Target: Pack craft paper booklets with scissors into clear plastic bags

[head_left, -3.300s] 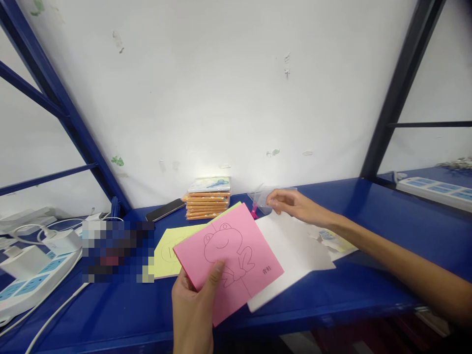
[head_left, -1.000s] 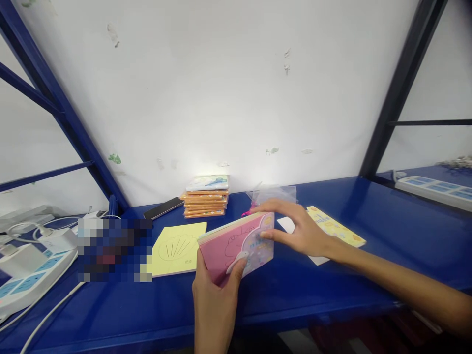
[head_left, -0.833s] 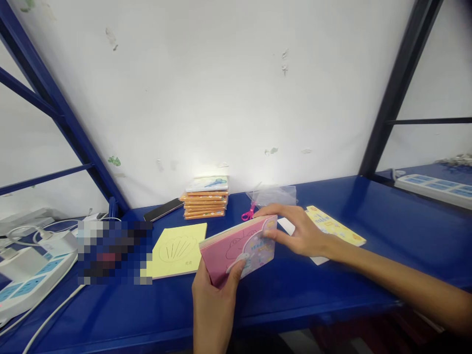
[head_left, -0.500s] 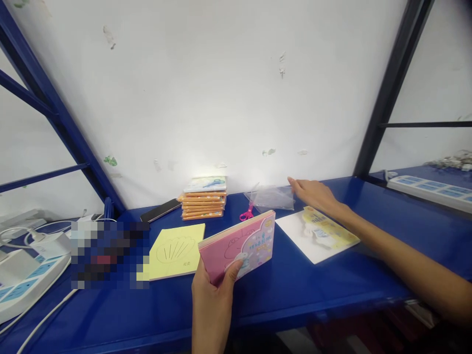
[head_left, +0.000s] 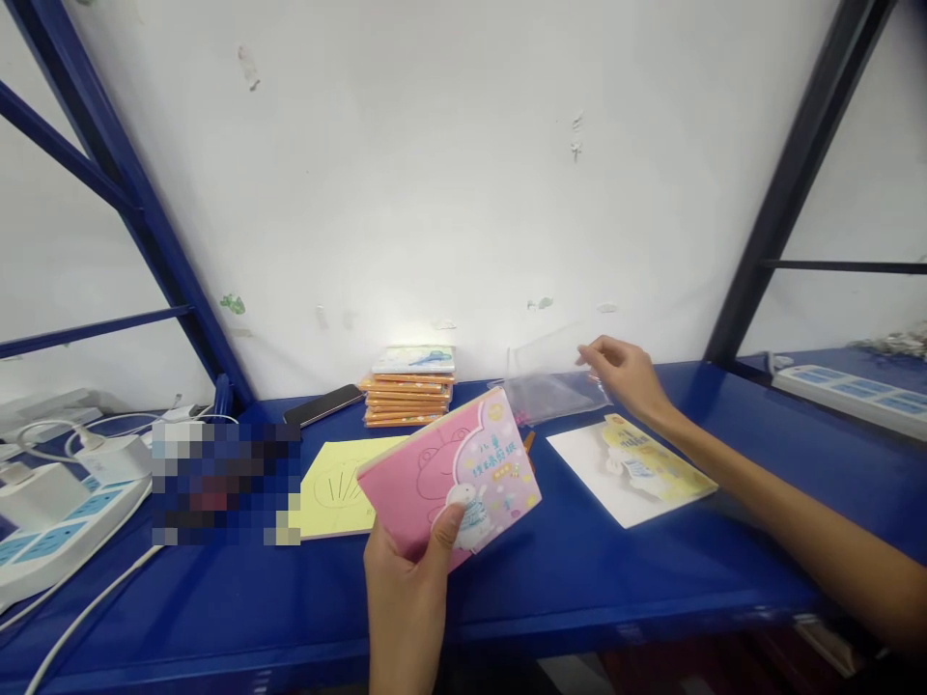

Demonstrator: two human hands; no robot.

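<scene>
My left hand (head_left: pixel 409 579) grips a pink paper-cutting pad (head_left: pixel 427 463) by its lower edge, thumb on the front cover; a frog outline and a pale purple panel show on it. Farther right, my right hand (head_left: pixel 623 372) pinches the upper edge of a clear plastic bag (head_left: pixel 554 381), which is partly lifted off the blue table. Beneath my right forearm lies a white and yellow printed cover sheet (head_left: pixel 630 468). A yellow pad (head_left: pixel 329 492) with a shell drawing is partly hidden behind the pink pad. Only a bit of the pink scissors (head_left: pixel 521 418) shows by the bag.
A stack of orange-edged packs (head_left: pixel 409 398) stands against the wall, a dark phone (head_left: pixel 323 404) beside it. White power strips (head_left: pixel 72 531) with cables lie at the left, another (head_left: pixel 855 396) at the right. Blue metal posts (head_left: pixel 137 222) rise at the left side.
My right hand has taken hold of the plastic bag and raised its edge. The pink pad has tilted so its cover faces me more. The view has shifted slightly.
</scene>
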